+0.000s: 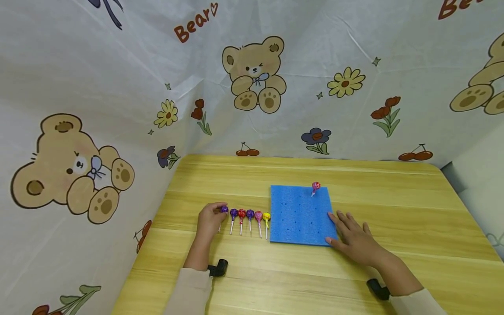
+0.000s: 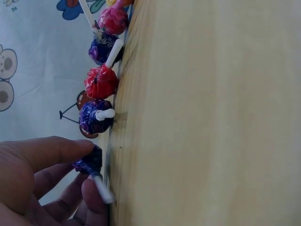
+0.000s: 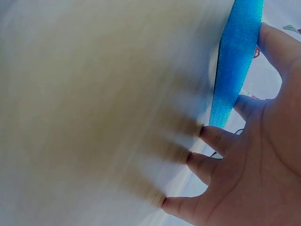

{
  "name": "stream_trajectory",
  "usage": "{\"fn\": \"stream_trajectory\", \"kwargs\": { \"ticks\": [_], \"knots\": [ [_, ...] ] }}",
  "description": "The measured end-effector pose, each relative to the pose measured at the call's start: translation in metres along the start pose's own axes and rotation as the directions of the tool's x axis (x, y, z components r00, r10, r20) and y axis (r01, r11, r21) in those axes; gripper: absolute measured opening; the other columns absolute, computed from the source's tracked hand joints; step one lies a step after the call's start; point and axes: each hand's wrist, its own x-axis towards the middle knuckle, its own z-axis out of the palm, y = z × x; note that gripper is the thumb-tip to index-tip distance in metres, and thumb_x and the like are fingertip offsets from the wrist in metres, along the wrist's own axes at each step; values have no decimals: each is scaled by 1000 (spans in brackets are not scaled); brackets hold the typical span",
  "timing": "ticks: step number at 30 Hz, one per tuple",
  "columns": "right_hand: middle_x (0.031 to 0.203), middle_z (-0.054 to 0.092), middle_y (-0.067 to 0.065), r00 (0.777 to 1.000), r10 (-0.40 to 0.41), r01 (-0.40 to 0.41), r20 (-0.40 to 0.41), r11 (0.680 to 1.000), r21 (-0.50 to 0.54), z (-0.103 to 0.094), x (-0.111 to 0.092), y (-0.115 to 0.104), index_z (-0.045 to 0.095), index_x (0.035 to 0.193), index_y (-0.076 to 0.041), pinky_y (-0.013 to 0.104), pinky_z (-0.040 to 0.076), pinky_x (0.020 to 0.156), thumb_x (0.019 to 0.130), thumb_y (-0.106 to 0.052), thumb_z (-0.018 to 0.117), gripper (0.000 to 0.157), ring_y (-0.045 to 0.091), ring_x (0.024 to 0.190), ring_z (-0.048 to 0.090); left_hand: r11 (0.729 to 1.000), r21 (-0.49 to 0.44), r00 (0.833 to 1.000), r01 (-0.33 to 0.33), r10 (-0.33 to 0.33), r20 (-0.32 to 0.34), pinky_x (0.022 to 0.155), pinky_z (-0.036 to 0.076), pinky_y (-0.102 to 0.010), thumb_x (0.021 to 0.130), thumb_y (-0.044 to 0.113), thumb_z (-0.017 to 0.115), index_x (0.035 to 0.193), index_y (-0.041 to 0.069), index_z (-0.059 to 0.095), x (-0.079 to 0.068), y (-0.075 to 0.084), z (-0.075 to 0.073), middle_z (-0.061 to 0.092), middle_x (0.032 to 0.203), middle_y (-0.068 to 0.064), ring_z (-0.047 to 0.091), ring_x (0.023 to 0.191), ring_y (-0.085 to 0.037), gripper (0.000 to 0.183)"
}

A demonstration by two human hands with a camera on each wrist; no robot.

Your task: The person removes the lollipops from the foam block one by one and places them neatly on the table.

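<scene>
At the left end of a row of lollipops, my left hand (image 1: 209,219) pinches a purple-wrapped lollipop (image 2: 90,161) by its head between thumb and fingers. Its white stick points down toward the table. To its right lie a purple lollipop (image 1: 234,213), a red lollipop (image 1: 242,213), another purple one, a pink lollipop (image 1: 258,215) and a yellow lollipop (image 1: 266,217). My right hand (image 1: 356,239) is spread at the right edge of a blue foam board (image 1: 301,214), thumb and index finger on it, other fingertips on the table. A pink-red lollipop (image 1: 316,186) stands in the board's far right part.
Small dark holes dot the blue board. The wooden table (image 1: 252,280) runs back to a white cloth wall (image 1: 299,26) printed with bears and flowers; the same cloth hangs along the left side.
</scene>
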Motion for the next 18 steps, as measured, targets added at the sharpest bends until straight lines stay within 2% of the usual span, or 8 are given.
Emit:
{"fn": "stream_trajectory", "kwargs": {
  "ticks": [4,11,18],
  "knots": [
    [163,25,28,1000,-1,1,-1,1000,2,0,0,0,28,161,-16,86,10,105,98,-52,59,79,58,148,19,999,42,1000,-2,2,1,75,52,-27,90,4,71,120,12,75,2,0,1,63,119,-14,60,101,-25,31],
    [163,25,27,1000,-1,1,-2,1000,-3,1,0,1,28,161,-16,86,10,105,98,-53,59,80,58,148,18,998,52,1000,-19,18,12,78,54,-30,91,6,71,124,13,73,-1,-1,-1,62,123,-15,61,107,-29,34],
    [163,25,27,1000,0,0,-2,1000,1,2,0,0,28,161,-15,86,10,105,98,-53,59,80,58,148,18,997,67,1000,-30,30,0,71,54,-28,91,8,73,125,13,72,-5,5,-5,63,123,-14,61,103,-27,35]
  ]
}}
